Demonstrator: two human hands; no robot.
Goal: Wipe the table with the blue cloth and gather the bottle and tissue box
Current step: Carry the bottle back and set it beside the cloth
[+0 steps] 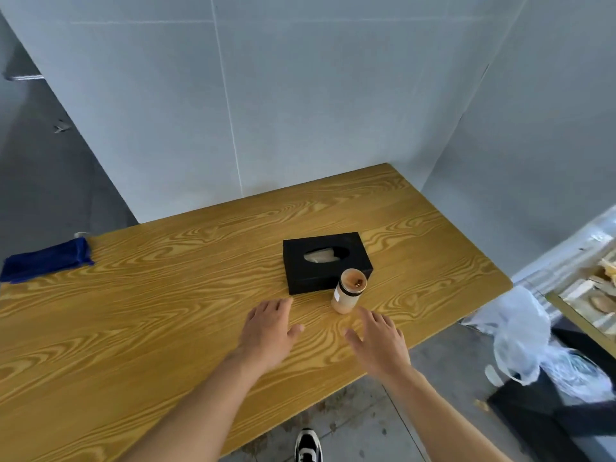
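A black tissue box (300, 275) lies on the wooden table (133, 328), with a tissue showing in its oval slot. A small beige bottle (348, 293) stands upright against the box's near right corner. The folded blue cloth (46, 260) rests at the table's far left edge. My left hand (270, 331) hovers palm down just in front of the box, fingers apart and holding nothing. My right hand (378, 341) is open too, fingers spread a short way below the bottle and apart from it.
Grey walls (266, 111) close off the table at the back and right. On the floor to the right are a white plastic bag (520, 335) on a black bin and a glass-topped stand (590, 295). My shoe (308, 445) shows below the table's near edge.
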